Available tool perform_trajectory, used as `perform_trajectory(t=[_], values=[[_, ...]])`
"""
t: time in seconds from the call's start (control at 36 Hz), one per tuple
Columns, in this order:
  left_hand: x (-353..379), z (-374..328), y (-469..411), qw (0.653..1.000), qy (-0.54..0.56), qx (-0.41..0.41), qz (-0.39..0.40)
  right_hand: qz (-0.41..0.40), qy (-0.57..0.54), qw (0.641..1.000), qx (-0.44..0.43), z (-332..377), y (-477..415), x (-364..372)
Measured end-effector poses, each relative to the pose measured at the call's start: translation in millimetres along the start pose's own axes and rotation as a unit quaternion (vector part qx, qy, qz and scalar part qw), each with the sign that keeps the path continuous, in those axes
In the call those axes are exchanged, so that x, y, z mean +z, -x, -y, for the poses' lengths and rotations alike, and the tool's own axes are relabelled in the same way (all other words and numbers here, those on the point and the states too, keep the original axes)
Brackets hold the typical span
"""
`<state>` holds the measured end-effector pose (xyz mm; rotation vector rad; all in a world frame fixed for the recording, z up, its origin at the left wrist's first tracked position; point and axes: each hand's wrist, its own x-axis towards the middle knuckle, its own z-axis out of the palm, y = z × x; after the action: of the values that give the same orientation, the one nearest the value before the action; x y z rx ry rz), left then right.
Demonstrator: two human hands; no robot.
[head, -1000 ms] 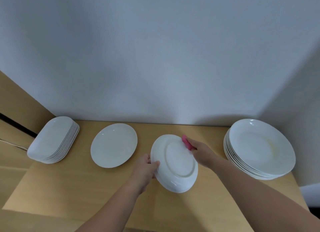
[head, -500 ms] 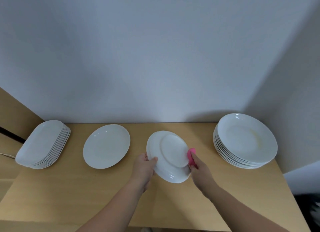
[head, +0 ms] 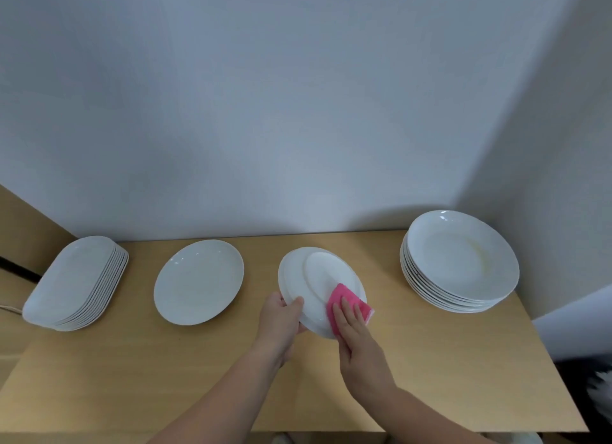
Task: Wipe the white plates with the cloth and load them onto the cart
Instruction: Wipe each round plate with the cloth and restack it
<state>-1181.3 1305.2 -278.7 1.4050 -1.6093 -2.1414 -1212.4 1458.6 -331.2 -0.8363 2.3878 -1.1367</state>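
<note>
While the left hand (head: 280, 321) curls thumb and fingers round the left rim of a white plate (head: 314, 278) at the frame's centre, holding it tilted over the desk (head: 430, 361), the right hand (head: 357, 331) presses the pink cloth (head: 344, 299) flat on it, fingers straight. Wiping looks under way on this one. A single plate (head: 198, 281) left of centre, a stack of round plates (head: 460, 261) at right and a stack of oblong plates (head: 76, 283) at far left sit on the desk. No cart shows, so most work seems left.

Dish-handling corner of a plain indoor room

A light wooden worktop (head: 430, 361) against bare pale walls (head: 265, 112) carries a stack of round white plates (head: 460, 265) and a stack of oblong plates (head: 76, 281).
</note>
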Motion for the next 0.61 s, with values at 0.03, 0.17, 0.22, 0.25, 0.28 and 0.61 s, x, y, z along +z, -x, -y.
perform_trajectory(t=[0.03, 0.17, 0.22, 0.25, 0.28, 0.61], values=[[0.1, 0.2, 0.1, 1.0, 0.001, -0.002, 0.003, 0.005, 0.019, 1.0, -0.015, 1.0, -1.2, -1.2], [-0.1, -0.1, 1.4, 1.0, 0.007, -0.001, 0.027, 0.036, 0.081, 0.993, -0.072, 9.3, -17.1, -9.9], [-0.7, -0.3, 0.9, 0.999, 0.0, 0.004, 0.037, 0.054, 0.081, 0.991, -0.086, 14.7, -28.1, -14.5], [-0.5, -0.4, 0.6, 0.999, -0.006, 0.007, 0.042, 0.064, 0.07, 0.992, -0.088, 17.8, -34.8, -17.2], [-0.3, -0.4, 0.4, 0.999, -0.012, 0.011, 0.045, 0.073, 0.05, 0.992, -0.086, 21.0, -41.9, -19.9], [-2.7, 0.7, -8.4, 0.996, -0.085, 0.023, 0.012, 0.14, -0.043, 0.989, 0.009, 24.2, -109.9, -38.2]])
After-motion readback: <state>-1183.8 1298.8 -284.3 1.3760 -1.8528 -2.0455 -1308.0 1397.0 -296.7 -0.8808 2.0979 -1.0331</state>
